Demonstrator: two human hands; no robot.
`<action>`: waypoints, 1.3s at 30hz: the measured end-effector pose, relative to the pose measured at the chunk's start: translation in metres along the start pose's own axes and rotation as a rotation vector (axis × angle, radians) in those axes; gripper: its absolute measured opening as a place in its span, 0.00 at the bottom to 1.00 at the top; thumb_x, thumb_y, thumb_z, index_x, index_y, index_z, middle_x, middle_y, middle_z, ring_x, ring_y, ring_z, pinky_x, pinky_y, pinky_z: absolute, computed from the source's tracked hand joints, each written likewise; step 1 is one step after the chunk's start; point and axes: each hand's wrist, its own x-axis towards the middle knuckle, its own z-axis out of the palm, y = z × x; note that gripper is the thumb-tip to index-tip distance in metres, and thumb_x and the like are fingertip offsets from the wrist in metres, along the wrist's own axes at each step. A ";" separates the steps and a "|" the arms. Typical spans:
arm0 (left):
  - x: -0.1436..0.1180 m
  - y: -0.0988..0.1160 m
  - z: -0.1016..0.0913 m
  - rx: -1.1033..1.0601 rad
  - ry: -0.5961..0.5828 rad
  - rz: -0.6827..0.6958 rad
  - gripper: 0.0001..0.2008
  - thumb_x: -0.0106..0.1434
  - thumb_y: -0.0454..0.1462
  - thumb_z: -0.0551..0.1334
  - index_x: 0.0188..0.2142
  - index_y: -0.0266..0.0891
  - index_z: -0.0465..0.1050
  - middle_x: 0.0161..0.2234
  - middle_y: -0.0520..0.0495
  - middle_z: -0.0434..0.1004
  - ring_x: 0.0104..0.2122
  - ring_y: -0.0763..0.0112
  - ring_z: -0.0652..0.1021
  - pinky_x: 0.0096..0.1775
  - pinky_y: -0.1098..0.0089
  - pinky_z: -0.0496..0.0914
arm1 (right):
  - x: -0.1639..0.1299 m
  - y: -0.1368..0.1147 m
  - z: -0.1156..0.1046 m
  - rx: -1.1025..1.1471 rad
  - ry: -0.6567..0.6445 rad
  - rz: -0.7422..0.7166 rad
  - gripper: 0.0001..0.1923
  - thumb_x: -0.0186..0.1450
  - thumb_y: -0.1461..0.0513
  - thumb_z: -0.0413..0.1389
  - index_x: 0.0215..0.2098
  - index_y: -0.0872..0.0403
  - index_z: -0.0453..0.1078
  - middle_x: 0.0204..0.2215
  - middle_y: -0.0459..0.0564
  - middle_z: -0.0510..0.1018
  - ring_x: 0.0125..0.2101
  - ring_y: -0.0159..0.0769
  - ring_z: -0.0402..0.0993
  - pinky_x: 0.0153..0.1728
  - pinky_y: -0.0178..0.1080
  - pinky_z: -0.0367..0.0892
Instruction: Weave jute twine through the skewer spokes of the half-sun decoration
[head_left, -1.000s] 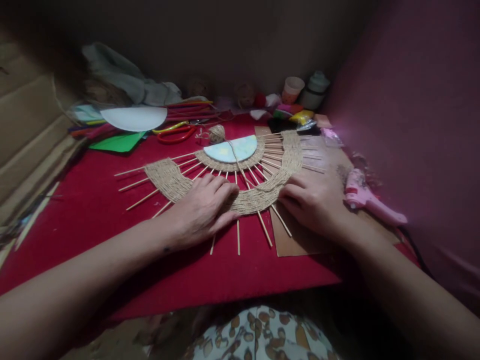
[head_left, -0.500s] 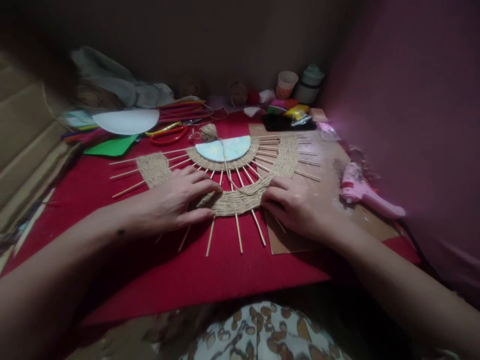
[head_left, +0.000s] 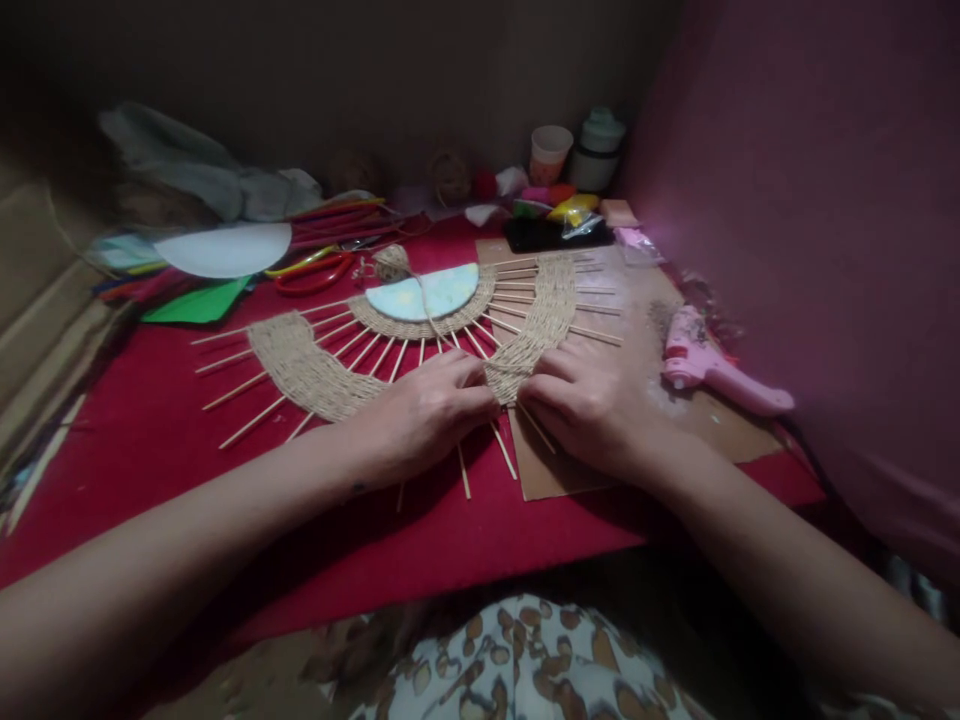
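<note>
A half-round twine weaving [head_left: 322,375] on thin wooden sticks [head_left: 251,425] lies on the red cloth, its sticks fanning out from a pale blue half-disc [head_left: 421,292]. My left hand [head_left: 431,405] lies over the lower middle of the woven band, fingers closed on its edge. Just right of it, my right hand [head_left: 581,400] pinches the same band, thumb and fingers together. A strand of twine runs from a small ball of twine [head_left: 391,263] across the half-disc down towards my hands. My fingers hide the part of the band they grip.
A pink glue gun [head_left: 716,370] rests on brown cardboard [head_left: 637,390] at the right. Red-handled scissors [head_left: 319,275], a green sheet [head_left: 195,302] and a white half-disc [head_left: 225,250] lie back left. A paper cup [head_left: 550,152], a bottle [head_left: 598,150] and a black phone-like slab [head_left: 559,236] stand or lie behind.
My left hand has moved right along the woven band, close to my right hand, and its fingers have closed. My right hand keeps its grip. The view has shifted slightly.
</note>
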 end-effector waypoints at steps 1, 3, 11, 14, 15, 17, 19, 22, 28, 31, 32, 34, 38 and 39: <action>-0.001 -0.001 0.001 0.004 -0.004 0.013 0.13 0.69 0.35 0.51 0.34 0.36 0.73 0.33 0.46 0.68 0.34 0.70 0.67 0.34 0.70 0.64 | -0.003 0.000 -0.002 -0.015 -0.015 0.016 0.12 0.66 0.66 0.50 0.31 0.58 0.74 0.29 0.52 0.72 0.33 0.36 0.63 0.35 0.39 0.59; -0.002 -0.001 0.000 0.034 -0.029 0.056 0.12 0.69 0.32 0.50 0.37 0.36 0.73 0.36 0.44 0.69 0.36 0.69 0.67 0.36 0.69 0.65 | -0.010 0.000 -0.007 -0.015 -0.026 0.046 0.12 0.67 0.66 0.49 0.31 0.57 0.73 0.28 0.52 0.72 0.32 0.36 0.63 0.36 0.39 0.58; -0.004 -0.001 -0.004 0.065 -0.109 0.131 0.14 0.69 0.31 0.47 0.41 0.34 0.72 0.40 0.40 0.68 0.39 0.65 0.68 0.40 0.66 0.67 | -0.027 -0.017 -0.018 0.004 -0.074 0.053 0.11 0.66 0.67 0.48 0.31 0.58 0.72 0.27 0.51 0.72 0.29 0.35 0.62 0.34 0.39 0.56; -0.004 -0.002 -0.003 0.066 -0.135 0.130 0.14 0.69 0.31 0.47 0.41 0.34 0.71 0.41 0.39 0.68 0.39 0.64 0.67 0.40 0.65 0.67 | -0.028 -0.023 -0.025 -0.013 -0.132 0.071 0.10 0.65 0.67 0.48 0.31 0.58 0.71 0.27 0.50 0.71 0.28 0.34 0.62 0.33 0.39 0.56; -0.003 -0.002 -0.003 0.071 -0.139 0.132 0.14 0.69 0.31 0.47 0.41 0.34 0.71 0.41 0.39 0.68 0.39 0.64 0.67 0.40 0.65 0.67 | -0.029 -0.025 -0.027 -0.010 -0.149 0.082 0.09 0.65 0.67 0.49 0.32 0.58 0.71 0.27 0.50 0.72 0.28 0.34 0.62 0.33 0.39 0.56; -0.003 -0.002 -0.002 0.084 -0.138 0.141 0.14 0.69 0.31 0.47 0.41 0.34 0.71 0.41 0.39 0.68 0.39 0.64 0.68 0.40 0.65 0.67 | -0.030 -0.028 -0.029 -0.003 -0.177 0.108 0.08 0.65 0.66 0.49 0.33 0.59 0.70 0.28 0.50 0.72 0.28 0.34 0.63 0.32 0.39 0.56; -0.003 -0.002 -0.002 0.095 -0.126 0.155 0.15 0.69 0.31 0.46 0.41 0.34 0.71 0.41 0.39 0.68 0.39 0.64 0.68 0.40 0.65 0.67 | -0.032 -0.030 -0.029 -0.007 -0.187 0.142 0.08 0.65 0.66 0.49 0.32 0.59 0.70 0.28 0.50 0.72 0.27 0.34 0.63 0.31 0.38 0.57; -0.002 -0.001 -0.002 0.103 -0.116 0.175 0.16 0.69 0.31 0.45 0.41 0.34 0.71 0.40 0.39 0.68 0.39 0.64 0.68 0.40 0.65 0.67 | -0.036 -0.034 -0.025 0.004 -0.147 0.202 0.09 0.64 0.68 0.49 0.29 0.59 0.69 0.26 0.49 0.71 0.25 0.32 0.64 0.28 0.36 0.57; -0.002 -0.001 -0.004 0.096 -0.096 0.193 0.16 0.69 0.31 0.45 0.40 0.33 0.71 0.39 0.39 0.69 0.38 0.64 0.67 0.39 0.65 0.67 | -0.042 -0.040 -0.023 -0.011 -0.103 0.167 0.10 0.64 0.69 0.50 0.28 0.60 0.71 0.26 0.52 0.71 0.25 0.32 0.64 0.27 0.36 0.59; -0.003 -0.003 -0.003 0.100 -0.102 0.191 0.15 0.69 0.31 0.45 0.40 0.34 0.71 0.40 0.39 0.69 0.37 0.64 0.67 0.39 0.65 0.67 | -0.048 -0.038 -0.024 -0.066 -0.095 0.111 0.10 0.64 0.69 0.51 0.28 0.59 0.73 0.26 0.52 0.72 0.26 0.33 0.63 0.28 0.37 0.58; -0.003 -0.004 -0.002 0.099 -0.104 0.191 0.15 0.69 0.31 0.45 0.40 0.34 0.71 0.40 0.39 0.69 0.38 0.64 0.67 0.39 0.65 0.67 | -0.049 -0.036 -0.024 -0.091 -0.089 0.097 0.10 0.63 0.70 0.51 0.29 0.59 0.73 0.26 0.52 0.72 0.26 0.34 0.62 0.28 0.38 0.57; -0.003 -0.005 -0.001 0.093 -0.105 0.191 0.15 0.69 0.31 0.45 0.41 0.35 0.71 0.40 0.39 0.68 0.38 0.63 0.67 0.39 0.64 0.66 | -0.051 -0.031 -0.026 -0.139 -0.084 0.072 0.10 0.64 0.70 0.51 0.29 0.59 0.73 0.26 0.52 0.72 0.26 0.34 0.62 0.28 0.38 0.57; -0.002 -0.006 -0.002 0.082 -0.108 0.190 0.15 0.69 0.30 0.45 0.40 0.34 0.71 0.40 0.39 0.68 0.38 0.63 0.66 0.39 0.64 0.66 | -0.040 -0.017 -0.032 -0.259 -0.067 0.057 0.12 0.66 0.69 0.49 0.29 0.58 0.72 0.26 0.52 0.71 0.26 0.34 0.62 0.28 0.37 0.57; -0.002 -0.005 -0.002 0.075 -0.113 0.186 0.15 0.68 0.30 0.46 0.40 0.34 0.71 0.40 0.39 0.68 0.38 0.64 0.66 0.39 0.64 0.66 | -0.035 -0.013 -0.034 -0.282 -0.068 0.065 0.11 0.66 0.68 0.49 0.30 0.58 0.72 0.27 0.52 0.71 0.27 0.34 0.62 0.29 0.37 0.57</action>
